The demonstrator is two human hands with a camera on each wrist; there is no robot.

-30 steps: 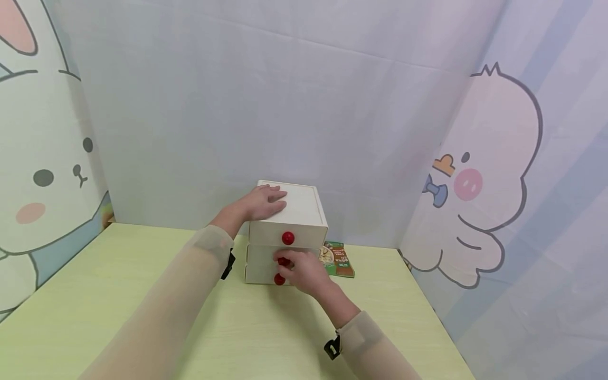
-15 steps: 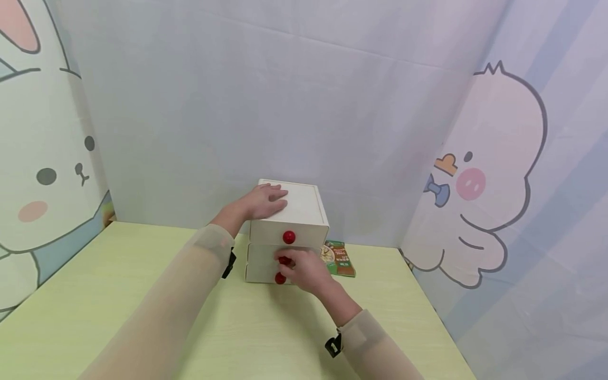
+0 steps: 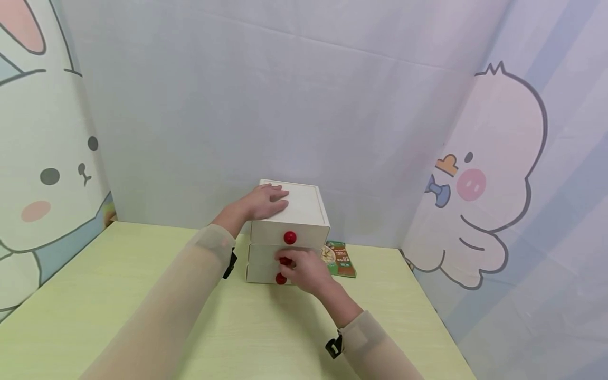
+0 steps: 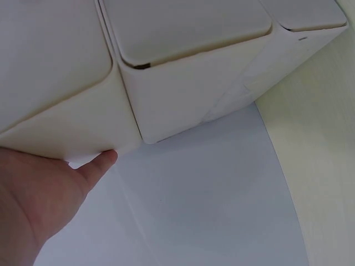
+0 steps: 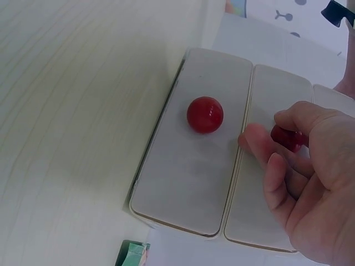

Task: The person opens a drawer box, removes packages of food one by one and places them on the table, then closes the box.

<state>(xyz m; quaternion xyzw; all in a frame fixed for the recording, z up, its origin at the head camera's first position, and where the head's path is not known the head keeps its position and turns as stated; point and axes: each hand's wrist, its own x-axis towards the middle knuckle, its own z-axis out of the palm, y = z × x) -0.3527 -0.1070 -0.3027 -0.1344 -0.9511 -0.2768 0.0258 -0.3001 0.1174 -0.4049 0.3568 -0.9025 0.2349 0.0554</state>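
Observation:
A white drawer cabinet (image 3: 304,206) with three stacked drawers and round red knobs stands on the table. My left hand (image 3: 261,203) rests on its top with fingers spread; in the left wrist view the thumb (image 4: 101,166) lies along the cabinet's side. With thumb and fingers, my right hand (image 3: 309,270) pinches the middle knob (image 5: 287,138), partly covering it. Above it, the top knob (image 3: 290,237) is free, and the bottom knob (image 5: 205,114) shows just below the hand. The drawer fronts in the right wrist view sit flush with one another.
A green and brown food packet (image 3: 341,259) lies on the table to the right of the cabinet, partly behind it. The pale yellow-green table (image 3: 228,338) reaches back to a plain curtain (image 3: 199,105). Cartoon-printed curtains flank both sides.

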